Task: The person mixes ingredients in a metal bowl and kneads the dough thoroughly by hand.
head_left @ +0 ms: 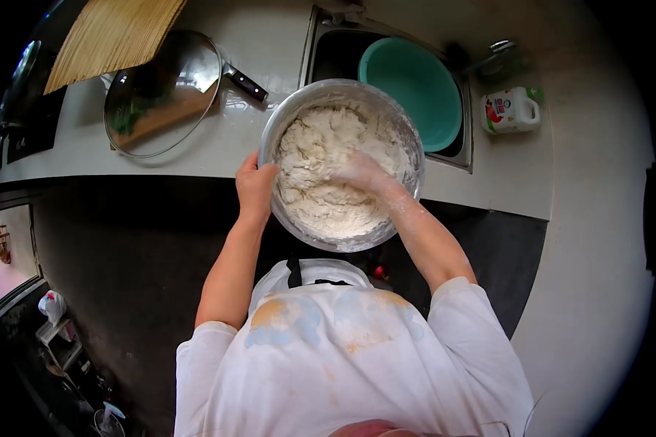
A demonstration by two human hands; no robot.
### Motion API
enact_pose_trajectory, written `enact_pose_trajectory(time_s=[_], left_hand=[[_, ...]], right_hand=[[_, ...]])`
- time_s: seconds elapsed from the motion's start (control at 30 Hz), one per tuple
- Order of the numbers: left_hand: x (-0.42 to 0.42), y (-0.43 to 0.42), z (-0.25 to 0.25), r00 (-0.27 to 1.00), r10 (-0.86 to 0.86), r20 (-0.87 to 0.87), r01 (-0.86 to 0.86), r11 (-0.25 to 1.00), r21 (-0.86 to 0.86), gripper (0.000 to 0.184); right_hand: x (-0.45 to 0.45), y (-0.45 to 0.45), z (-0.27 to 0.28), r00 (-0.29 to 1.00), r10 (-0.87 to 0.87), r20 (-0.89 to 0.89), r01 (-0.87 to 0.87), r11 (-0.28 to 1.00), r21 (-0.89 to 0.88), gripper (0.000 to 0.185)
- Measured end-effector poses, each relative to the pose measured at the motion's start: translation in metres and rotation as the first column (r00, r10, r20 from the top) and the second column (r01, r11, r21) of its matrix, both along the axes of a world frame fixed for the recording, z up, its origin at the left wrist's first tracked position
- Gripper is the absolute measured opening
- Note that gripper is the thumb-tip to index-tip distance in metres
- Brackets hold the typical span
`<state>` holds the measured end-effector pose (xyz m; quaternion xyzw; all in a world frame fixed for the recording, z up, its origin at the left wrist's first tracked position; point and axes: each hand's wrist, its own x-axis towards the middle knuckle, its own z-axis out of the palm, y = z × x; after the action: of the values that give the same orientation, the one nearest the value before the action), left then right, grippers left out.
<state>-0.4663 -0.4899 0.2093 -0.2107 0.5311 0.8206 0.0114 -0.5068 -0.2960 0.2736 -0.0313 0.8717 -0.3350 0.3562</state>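
Note:
A large metal bowl point(267, 138) sits at the counter's front edge, partly over it, holding shaggy, floury dough point(317, 146). My left hand point(256, 186) grips the bowl's left rim, with the thumb at the rim and the other fingers mostly hidden behind the wall. Inside the bowl, my right hand point(361, 173) is down in the dough on the right side, coated with flour. Its fingers are blurred and partly buried, so their pose is unclear.
Behind the bowl a green basin point(415, 87) rests in the sink point(466, 153). A white jug point(512, 111) stands right. On the left are a glass lid point(160, 153) over greens and a board, a knife handle point(246, 82) and a slatted mat point(113, 36).

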Motion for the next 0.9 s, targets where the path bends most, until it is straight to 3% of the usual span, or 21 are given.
enact_pose_trajectory(time_s=[0.03, 0.1, 0.13, 0.2, 0.23, 0.27, 0.33, 0.37, 0.43, 0.57, 0.63, 0.67, 0.73, 0.77, 0.83, 0.9], left_hand=[[0.001, 0.0, 0.0, 1.0, -0.002, 0.007, 0.002, 1.0, -0.002, 0.042], [0.001, 0.0, 0.003, 1.0, -0.004, 0.004, 0.004, 1.0, -0.007, 0.042], [0.0, 0.0, 0.003, 1.0, 0.0, 0.002, 0.0, 1.0, -0.006, 0.042], [-0.001, 0.0, 0.004, 1.0, -0.01, -0.016, 0.01, 1.0, 0.004, 0.041], [-0.001, 0.001, 0.006, 1.0, -0.007, -0.015, 0.007, 1.0, 0.003, 0.041], [0.0, 0.001, 0.008, 1.0, -0.001, -0.017, 0.001, 1.0, 0.017, 0.041], [0.004, 0.0, 0.007, 1.0, -0.001, -0.011, 0.001, 1.0, 0.026, 0.04], [0.005, 0.0, 0.006, 1.0, -0.01, 0.0, 0.01, 1.0, -0.018, 0.04], [0.0, -0.001, 0.004, 1.0, -0.004, -0.004, 0.004, 0.998, -0.057, 0.039], [0.001, -0.001, -0.003, 1.0, 0.001, -0.016, -0.001, 1.0, 0.019, 0.037], [0.001, -0.001, -0.002, 1.0, 0.009, -0.02, -0.009, 1.0, 0.006, 0.037], [0.001, 0.0, 0.001, 0.999, 0.009, -0.043, -0.007, 0.999, 0.049, 0.037], [0.002, 0.0, 0.002, 0.998, 0.019, -0.06, -0.013, 0.996, 0.091, 0.037], [0.001, 0.0, 0.002, 0.998, 0.011, -0.054, -0.007, 0.997, 0.078, 0.035], [0.0, 0.0, 0.0, 0.999, -0.004, -0.048, 0.007, 0.998, 0.061, 0.033], [-0.001, 0.001, -0.002, 0.999, -0.001, -0.043, 0.003, 0.999, 0.037, 0.031]], right_hand=[[0.002, -0.013, 0.005, 0.995, 0.03, 0.099, -0.029, 1.0, -0.01, 0.075], [0.026, -0.025, 0.0, 0.931, 0.283, -0.229, -0.237, 0.949, 0.21, 0.076], [0.037, -0.026, -0.016, 0.93, 0.287, -0.231, -0.24, 0.947, 0.212, 0.076], [0.052, -0.03, -0.041, 0.819, 0.457, -0.348, -0.328, 0.87, 0.368, 0.078], [0.049, -0.031, -0.036, 0.843, 0.482, -0.239, -0.343, 0.823, 0.452, 0.066], [0.041, -0.025, -0.047, 0.842, 0.485, -0.237, -0.347, 0.823, 0.451, 0.066], [0.018, -0.004, -0.078, 0.662, 0.593, -0.459, -0.33, 0.78, 0.532, 0.058], [0.008, 0.002, -0.077, 0.661, 0.593, -0.459, -0.329, 0.78, 0.533, 0.058], [-0.017, 0.013, -0.071, 0.849, 0.386, -0.36, -0.186, 0.857, 0.48, 0.051], [-0.039, 0.022, -0.04, 0.923, 0.282, -0.263, -0.14, 0.881, 0.452, 0.046], [-0.042, 0.032, -0.043, 0.97, 0.238, -0.055, -0.181, 0.85, 0.495, 0.049], [-0.037, 0.04, -0.048, 0.969, 0.242, -0.053, -0.185, 0.849, 0.496, 0.049], [-0.016, 0.054, -0.057, 0.874, 0.267, -0.407, -0.135, 0.937, 0.323, 0.055], [-0.01, 0.045, -0.044, 0.874, 0.271, -0.404, -0.141, 0.936, 0.322, 0.055], [0.0, 0.014, -0.011, 0.745, 0.324, -0.583, -0.133, 0.929, 0.347, 0.066], [-0.021, -0.014, -0.022, 0.827, 0.263, -0.497, -0.09, 0.935, 0.344, 0.066]])
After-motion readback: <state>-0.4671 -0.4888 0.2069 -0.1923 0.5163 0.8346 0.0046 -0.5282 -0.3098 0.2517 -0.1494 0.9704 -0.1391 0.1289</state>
